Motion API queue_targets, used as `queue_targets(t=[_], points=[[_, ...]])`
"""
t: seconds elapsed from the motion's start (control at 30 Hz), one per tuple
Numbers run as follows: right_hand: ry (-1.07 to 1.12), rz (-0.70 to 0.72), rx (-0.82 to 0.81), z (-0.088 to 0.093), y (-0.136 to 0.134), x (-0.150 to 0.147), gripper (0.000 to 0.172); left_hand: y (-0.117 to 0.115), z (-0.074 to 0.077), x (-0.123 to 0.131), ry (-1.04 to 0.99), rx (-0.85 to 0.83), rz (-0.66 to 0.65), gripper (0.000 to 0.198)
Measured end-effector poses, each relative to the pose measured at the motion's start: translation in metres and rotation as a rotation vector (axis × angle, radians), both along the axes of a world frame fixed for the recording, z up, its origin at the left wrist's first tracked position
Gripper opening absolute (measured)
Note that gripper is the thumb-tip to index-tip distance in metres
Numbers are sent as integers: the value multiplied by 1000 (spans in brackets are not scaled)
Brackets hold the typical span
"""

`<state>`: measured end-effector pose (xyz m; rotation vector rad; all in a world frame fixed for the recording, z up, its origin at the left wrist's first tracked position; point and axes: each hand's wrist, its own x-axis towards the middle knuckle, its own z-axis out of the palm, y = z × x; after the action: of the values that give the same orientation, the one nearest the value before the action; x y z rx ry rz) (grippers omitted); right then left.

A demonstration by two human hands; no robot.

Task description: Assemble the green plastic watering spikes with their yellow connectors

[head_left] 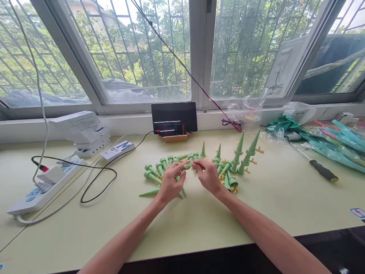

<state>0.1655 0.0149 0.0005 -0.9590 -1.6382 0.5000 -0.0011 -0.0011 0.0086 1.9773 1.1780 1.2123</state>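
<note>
Several green plastic cone spikes (159, 171) lie in a pile at the middle of the pale green table (199, 220), some with small yellow knobs. Two tall ones (245, 156) stand upright at the right of the pile. My left hand (170, 182) and my right hand (208, 176) meet over the pile. Both are closed in a pinch on one green spike (190, 165) held between their fingertips.
A white power strip (42, 186) with black cables lies at left, beside stacked white boxes (82, 131). A phone on a wooden stand (172, 131) leans against a dark tablet by the window. A screwdriver (322, 170) and teal plastic bags (333, 140) lie at right.
</note>
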Motion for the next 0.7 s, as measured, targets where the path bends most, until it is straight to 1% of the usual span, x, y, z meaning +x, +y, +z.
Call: queue_targets(t=[0.1, 0.27, 0.5, 0.7], points=[[5, -36, 1, 1, 0, 1, 20, -2, 2, -1, -3, -33, -24, 45], [7, -41, -6, 0, 1, 0, 21, -3, 6, -2, -50, -80, -33, 39], [22, -30, -6, 2, 0, -2, 20, -2, 7, 0, -124, -67, -11, 37], [49, -11, -35, 2, 0, -2, 20, 0, 4, 1, -171, -15, -40, 29]])
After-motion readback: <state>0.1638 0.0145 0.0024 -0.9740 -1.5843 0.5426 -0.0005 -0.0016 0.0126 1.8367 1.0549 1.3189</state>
